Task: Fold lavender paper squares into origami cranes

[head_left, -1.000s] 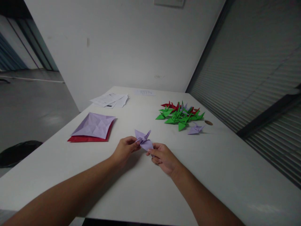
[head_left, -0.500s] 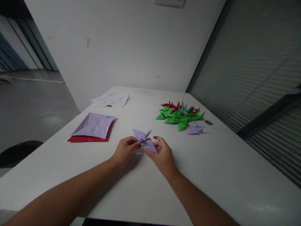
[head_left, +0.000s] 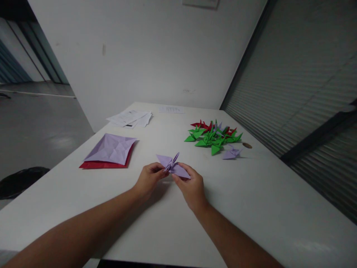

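Note:
A lilac origami crane (head_left: pixel 173 166) is held between my two hands above the white table, its wings spread to either side. My left hand (head_left: pixel 150 179) pinches it near the left end of its body, fingertips closed on the paper. With thumb and fingers, my right hand (head_left: pixel 192 186) grips the right wing, whose tip pokes out past the thumb. The crane's underside and some fingertips are hidden. To the right, another lilac crane (head_left: pixel 232 153) rests in front of a heap of green cranes (head_left: pixel 208 138) and red cranes (head_left: pixel 205 125).
Creased lilac sheets (head_left: pixel 111 148) lie on red sheets (head_left: pixel 106 165) at the left. Printed papers (head_left: pixel 131 118) are further back. A round hole (head_left: pixel 247 145) pierces the table at right, beside the blinds (head_left: pixel 306 93). A black-lined bin (head_left: pixel 22 180) stands on the floor at left.
My right hand's fingers, loosely apart before, have closed on the crane's right wing. That wing now lies flatter and reaches further right. My left hand keeps nearly the same hold.

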Demonstrator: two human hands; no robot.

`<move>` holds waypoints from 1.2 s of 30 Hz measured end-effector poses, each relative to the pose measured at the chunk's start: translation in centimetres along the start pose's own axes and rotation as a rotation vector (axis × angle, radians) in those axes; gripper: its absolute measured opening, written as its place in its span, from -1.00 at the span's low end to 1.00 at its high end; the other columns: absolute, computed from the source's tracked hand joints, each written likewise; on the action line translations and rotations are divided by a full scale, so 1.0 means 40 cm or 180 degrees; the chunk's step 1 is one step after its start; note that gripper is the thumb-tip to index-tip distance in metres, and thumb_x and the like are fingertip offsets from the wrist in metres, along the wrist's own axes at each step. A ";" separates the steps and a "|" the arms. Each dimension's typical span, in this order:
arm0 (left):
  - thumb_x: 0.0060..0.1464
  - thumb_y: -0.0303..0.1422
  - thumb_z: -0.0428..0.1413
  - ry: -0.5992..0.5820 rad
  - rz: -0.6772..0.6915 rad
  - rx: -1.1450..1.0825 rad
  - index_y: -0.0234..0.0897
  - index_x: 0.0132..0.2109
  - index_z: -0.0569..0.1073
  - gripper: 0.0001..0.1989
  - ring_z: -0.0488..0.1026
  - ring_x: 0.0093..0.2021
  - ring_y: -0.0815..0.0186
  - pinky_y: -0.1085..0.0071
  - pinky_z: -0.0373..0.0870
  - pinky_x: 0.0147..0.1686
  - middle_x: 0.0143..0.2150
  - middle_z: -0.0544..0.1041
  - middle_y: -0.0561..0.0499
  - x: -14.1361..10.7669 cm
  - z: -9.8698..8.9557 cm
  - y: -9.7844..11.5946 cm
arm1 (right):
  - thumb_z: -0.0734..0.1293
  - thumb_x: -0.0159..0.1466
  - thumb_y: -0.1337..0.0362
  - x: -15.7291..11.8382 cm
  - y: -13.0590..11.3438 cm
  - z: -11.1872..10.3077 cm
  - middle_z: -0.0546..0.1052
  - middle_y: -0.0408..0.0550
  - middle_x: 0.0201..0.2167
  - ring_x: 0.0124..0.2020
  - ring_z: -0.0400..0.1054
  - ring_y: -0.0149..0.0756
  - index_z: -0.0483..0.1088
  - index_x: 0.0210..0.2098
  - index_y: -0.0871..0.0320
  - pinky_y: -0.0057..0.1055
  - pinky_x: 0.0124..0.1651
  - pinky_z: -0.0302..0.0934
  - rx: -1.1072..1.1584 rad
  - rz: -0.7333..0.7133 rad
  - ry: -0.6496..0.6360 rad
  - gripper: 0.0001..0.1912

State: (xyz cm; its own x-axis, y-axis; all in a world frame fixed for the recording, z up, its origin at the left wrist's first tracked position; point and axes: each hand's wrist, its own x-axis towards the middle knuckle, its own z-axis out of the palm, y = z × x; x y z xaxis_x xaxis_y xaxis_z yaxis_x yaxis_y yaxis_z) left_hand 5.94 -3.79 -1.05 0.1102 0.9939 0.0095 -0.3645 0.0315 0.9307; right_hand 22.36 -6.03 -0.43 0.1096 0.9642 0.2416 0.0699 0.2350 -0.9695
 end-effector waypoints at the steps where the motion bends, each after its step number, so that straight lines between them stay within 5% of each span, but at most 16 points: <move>1: -0.12 -0.28 0.44 0.0003 0.0001 0.0005 -0.34 -0.37 0.60 -0.76 0.54 -0.29 0.30 0.37 0.48 -0.17 -0.35 0.62 -0.04 0.000 0.000 0.000 | 0.53 0.10 0.20 -0.001 -0.002 0.001 0.63 0.09 -0.09 -0.16 0.56 -0.06 0.52 0.00 0.15 -0.10 -0.03 0.51 0.0024 0.0024 0.0006 -0.53; 36: -0.20 -0.30 0.47 0.0272 -0.0095 -0.0218 -0.35 -0.39 0.60 -0.73 0.54 -0.31 0.32 0.40 0.49 -0.19 -0.38 0.60 -0.02 -0.003 0.008 0.021 | 0.53 0.17 0.15 -0.003 0.019 -0.011 0.63 0.11 -0.12 -0.16 0.58 -0.09 0.51 -0.07 0.13 -0.14 0.00 0.50 0.0409 -0.0145 0.0164 -0.63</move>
State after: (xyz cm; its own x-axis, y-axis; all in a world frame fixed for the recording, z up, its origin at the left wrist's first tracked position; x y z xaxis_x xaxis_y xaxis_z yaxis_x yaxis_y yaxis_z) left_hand 5.92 -3.90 -0.14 0.0436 0.9977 -0.0517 -0.4250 0.0653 0.9029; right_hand 22.84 -6.01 -1.19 0.1602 0.9453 0.2841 -0.0513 0.2954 -0.9540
